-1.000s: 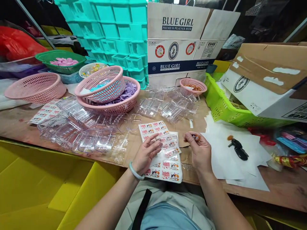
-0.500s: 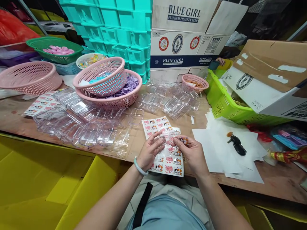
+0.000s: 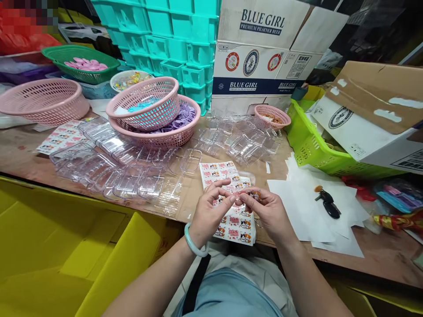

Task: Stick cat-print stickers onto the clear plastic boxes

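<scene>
My left hand (image 3: 214,209), with a pale green bangle on its wrist, has thumb and index finger pinched together. Its fingertips meet those of my right hand (image 3: 267,211), and whatever the left pinch holds is too small to make out. My right hand is closed on a small cat-printed piece (image 3: 255,194), partly covered by the fingers. Below both hands lie sticker sheets (image 3: 234,221) with cats and pink lettering, overlapping at the table's front edge. Clear plastic cases (image 3: 127,182) are spread left of the hands, and more clear cases (image 3: 247,143) lie beyond them.
Stacked pink baskets (image 3: 155,137) hold blue and purple pieces. Teal crates (image 3: 172,26) and a beer carton (image 3: 257,57) stand behind. White paper (image 3: 297,211) with a black key fob (image 3: 330,209) lies right, near a lime basket (image 3: 317,149). A yellow box (image 3: 109,264) sits below the left edge.
My left hand's fingers, spread before, have closed into a pinch against my right fingertips. My right hand keeps hold of the cat-printed piece. The view has shifted slightly.
</scene>
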`<state>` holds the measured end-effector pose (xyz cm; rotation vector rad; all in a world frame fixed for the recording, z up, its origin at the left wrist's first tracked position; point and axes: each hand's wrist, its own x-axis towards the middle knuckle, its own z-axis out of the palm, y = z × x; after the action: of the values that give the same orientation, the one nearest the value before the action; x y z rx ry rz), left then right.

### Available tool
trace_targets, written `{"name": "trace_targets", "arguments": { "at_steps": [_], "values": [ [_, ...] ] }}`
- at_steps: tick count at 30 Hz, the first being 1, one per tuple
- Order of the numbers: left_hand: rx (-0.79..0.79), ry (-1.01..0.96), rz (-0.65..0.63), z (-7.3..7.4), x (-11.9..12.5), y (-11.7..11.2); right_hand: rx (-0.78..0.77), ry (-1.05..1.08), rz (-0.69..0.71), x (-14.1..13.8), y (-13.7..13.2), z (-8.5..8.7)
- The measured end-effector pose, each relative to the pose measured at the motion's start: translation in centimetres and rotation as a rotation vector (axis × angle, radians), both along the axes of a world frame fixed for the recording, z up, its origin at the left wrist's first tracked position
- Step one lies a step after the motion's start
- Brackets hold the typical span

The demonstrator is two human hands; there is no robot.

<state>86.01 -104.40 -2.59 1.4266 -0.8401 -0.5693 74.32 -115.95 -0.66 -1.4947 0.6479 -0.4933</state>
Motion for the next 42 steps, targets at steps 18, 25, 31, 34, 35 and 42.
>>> {"name": "trace_targets", "arguments": {
  "at_steps": [18,25,31,34,35,42],
  "values": [
    [0.221,-0.068,0.075,-2.7,5.1,-6.2,-0.022,-0.153,-0.335,2.2,-6.3,-2.3],
    [0.196,0.208,-0.255,-3.5,5.0,-6.3,-0.015,-0.174,-0.398,1.9,-4.5,-4.4],
    [0.009,0.184,-0.338,-5.0,3.5,-2.3,0.005,0.031,-0.110,-0.5,-3.8,-2.4],
    [0.010,0.187,-0.358,-5.7,2.9,-1.7,0.011,0.139,0.027,-0.6,-4.0,-1.3],
    [0.008,0.225,-0.373,-5.8,2.8,-1.6,0.005,0.165,0.053,-0.5,-3.9,-1.0],
    [-0.001,0.425,-0.422,-5.3,3.0,-1.8,-0.042,0.288,0.157,-0.1,-3.7,0.6]
  ]
}}
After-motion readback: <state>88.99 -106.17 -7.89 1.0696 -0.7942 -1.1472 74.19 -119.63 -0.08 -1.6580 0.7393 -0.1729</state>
